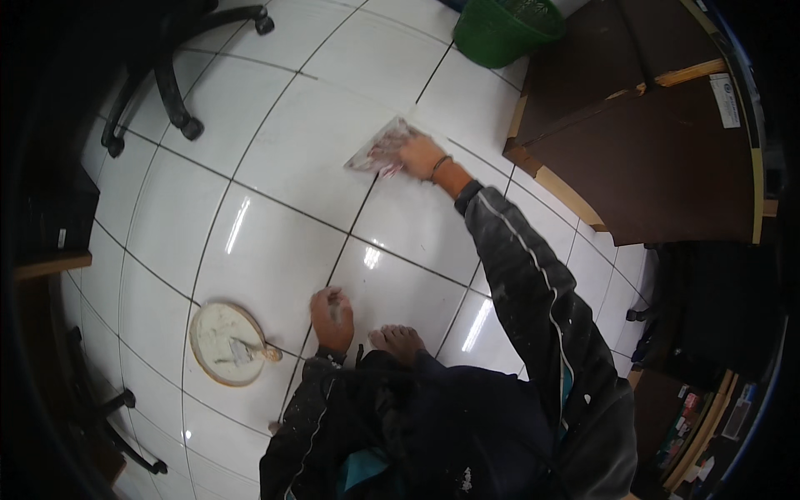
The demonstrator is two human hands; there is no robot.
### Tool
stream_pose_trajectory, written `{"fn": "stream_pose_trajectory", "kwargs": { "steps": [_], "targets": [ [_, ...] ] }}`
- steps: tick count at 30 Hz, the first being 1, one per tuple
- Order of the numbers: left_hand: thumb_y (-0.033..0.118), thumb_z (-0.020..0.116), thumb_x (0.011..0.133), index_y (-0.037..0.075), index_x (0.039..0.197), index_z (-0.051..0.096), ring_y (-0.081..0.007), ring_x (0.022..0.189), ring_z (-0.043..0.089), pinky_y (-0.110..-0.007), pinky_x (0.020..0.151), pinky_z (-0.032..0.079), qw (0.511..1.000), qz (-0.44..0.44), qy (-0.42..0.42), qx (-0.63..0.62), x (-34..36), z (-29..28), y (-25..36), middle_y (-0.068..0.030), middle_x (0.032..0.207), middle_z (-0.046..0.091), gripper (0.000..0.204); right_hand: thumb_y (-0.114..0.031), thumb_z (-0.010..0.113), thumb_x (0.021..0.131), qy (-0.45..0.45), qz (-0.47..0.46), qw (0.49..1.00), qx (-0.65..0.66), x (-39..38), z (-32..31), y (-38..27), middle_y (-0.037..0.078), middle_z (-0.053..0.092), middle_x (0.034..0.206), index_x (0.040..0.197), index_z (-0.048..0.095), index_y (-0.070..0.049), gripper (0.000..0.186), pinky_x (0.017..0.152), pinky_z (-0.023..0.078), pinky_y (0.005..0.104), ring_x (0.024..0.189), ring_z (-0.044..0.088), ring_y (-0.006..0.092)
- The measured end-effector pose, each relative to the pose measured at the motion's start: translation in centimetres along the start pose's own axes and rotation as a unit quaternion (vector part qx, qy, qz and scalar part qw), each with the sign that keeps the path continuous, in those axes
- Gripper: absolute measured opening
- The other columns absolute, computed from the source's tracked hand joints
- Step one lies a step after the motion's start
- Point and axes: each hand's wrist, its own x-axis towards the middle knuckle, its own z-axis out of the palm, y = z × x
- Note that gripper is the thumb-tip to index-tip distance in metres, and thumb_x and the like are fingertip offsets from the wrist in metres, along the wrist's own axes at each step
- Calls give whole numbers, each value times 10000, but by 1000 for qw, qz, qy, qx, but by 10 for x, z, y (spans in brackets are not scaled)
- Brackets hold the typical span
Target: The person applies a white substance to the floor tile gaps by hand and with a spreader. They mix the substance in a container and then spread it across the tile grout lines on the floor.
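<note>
My right hand (422,156) has its fingers on one crumpled sheet (377,152), which lies on the white floor (275,267); I can't tell if they grip it or only press. My left hand (333,321) is loosely curled, with a gap and nothing in it. Near it I see one foot (397,342) and one round tub (228,382) with one tool (243,352) in white paste (218,323). Far ahead is one green bin (500,37).

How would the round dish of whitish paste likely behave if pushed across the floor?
The dish would probably slide rather than tip: it looks wide and shallow, on glossy tiles. The tool resting in it might shift, since its handle juts past the rim.
</note>
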Motion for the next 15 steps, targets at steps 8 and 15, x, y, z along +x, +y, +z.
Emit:
{"fn": "stream_pose_trajectory", "kwargs": {
  "steps": [8,15],
  "targets": [
    [181,479,910,35,866,562,-100,650,502,-243,613,407,799,-302,-371,-364,-24,-25,36,-9,722,566,174,-160,575,786,-87,-13,996,14,-47,-28,-32,13,514,1308,1305,476,-256,538,1025,361,397,1213,464,224],
    [244,462,922,27,894,553,-131,757,529,-267,672,428,704,-301,-449,-460,-52,-78,27,-66,831,567,236,-115,564,740,-144,258,950,106,18,-56,-38,165,647,872,1063,573,-100,323,671,522,428,782,643,333]
  ]
}}
